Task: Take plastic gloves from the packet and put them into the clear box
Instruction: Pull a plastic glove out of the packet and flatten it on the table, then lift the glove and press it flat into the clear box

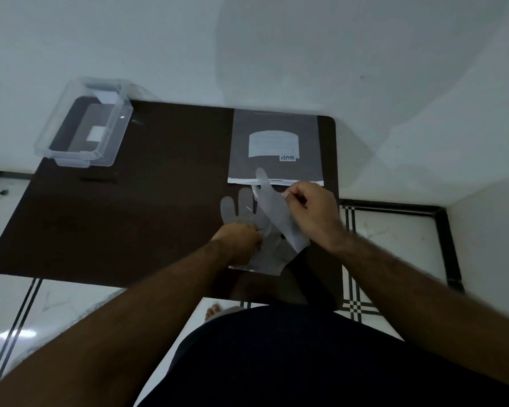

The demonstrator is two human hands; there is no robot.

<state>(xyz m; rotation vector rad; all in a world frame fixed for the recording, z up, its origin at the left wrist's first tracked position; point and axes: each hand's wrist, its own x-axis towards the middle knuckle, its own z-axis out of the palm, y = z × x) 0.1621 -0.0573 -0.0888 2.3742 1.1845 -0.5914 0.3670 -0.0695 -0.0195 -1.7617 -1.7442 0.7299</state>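
A grey glove packet (275, 145) with a white label lies flat at the far right of the dark table (130, 215), its open end facing me. One thin clear plastic glove (235, 208) lies spread on the table just in front of the packet, and my left hand (237, 237) pinches its cuff area. A second clear glove (276, 211) is lifted across the first, pinched at its edge by my right hand (312, 211). The clear box (83, 124) stands open at the far left corner, apart from both hands.
The table stands against a white wall (247, 54). Tiled floor with dark lines (394, 236) shows to the right and left of the table. My dark clothing (306, 362) and a bare foot (213, 311) are below the near edge.
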